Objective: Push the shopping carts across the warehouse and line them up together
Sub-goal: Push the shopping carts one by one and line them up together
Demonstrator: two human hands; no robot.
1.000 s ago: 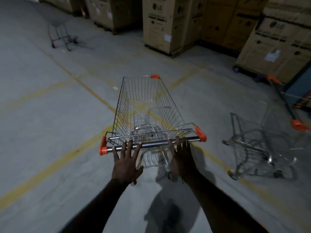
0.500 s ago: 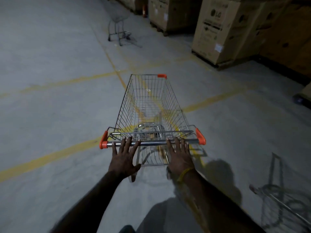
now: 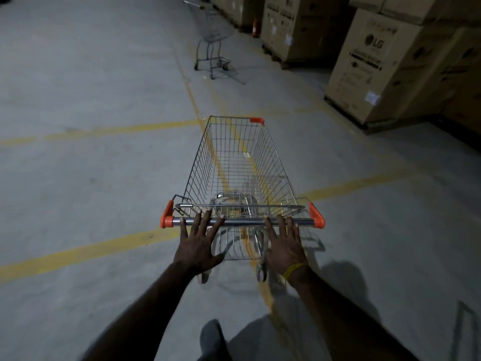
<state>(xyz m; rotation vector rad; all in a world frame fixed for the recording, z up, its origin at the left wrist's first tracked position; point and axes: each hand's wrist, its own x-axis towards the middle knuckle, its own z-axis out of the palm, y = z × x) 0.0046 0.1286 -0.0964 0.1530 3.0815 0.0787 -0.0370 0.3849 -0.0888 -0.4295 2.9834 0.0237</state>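
**A:** Front and centre, the wire shopping cart [image 3: 240, 168] stands on the concrete floor [image 3: 78, 178], straddling a yellow painted line [image 3: 91, 250] that runs under its basket. Orange caps sit at both ends of the handle bar [image 3: 242, 222], and one more orange corner marks the far rim.

**B:** And the hands?

**A:** Both are flat on that bar. The left hand [image 3: 197, 246] is near the left end, fingers straight and spread wide, their tips reaching over the bar. The right hand [image 3: 285, 244] is toward the right end, fingers likewise straight and fanned, pressing rather than wrapping. There is a yellow band [image 3: 294, 269] on the right wrist.

**B:** Anything in the basket?

**A:** I see only the wire mesh and the floor through it. Below the handle, a rear wheel [image 3: 261, 273] shows between the forearms.

**B:** Further out?

**A:** Up ahead, well apart from this one, a second cart [image 3: 212, 45] stands by itself near the same long yellow line. To the right, tall cardboard boxes [image 3: 374, 63] with LG printing are stacked in a row on pallets. Between two stacks, a small red object [image 3: 255, 27] is on the floor; it is too dim to name. At the bottom edge, a bit of the person's leg or shoe [image 3: 212, 340] is in view, with their shadow just to its right.
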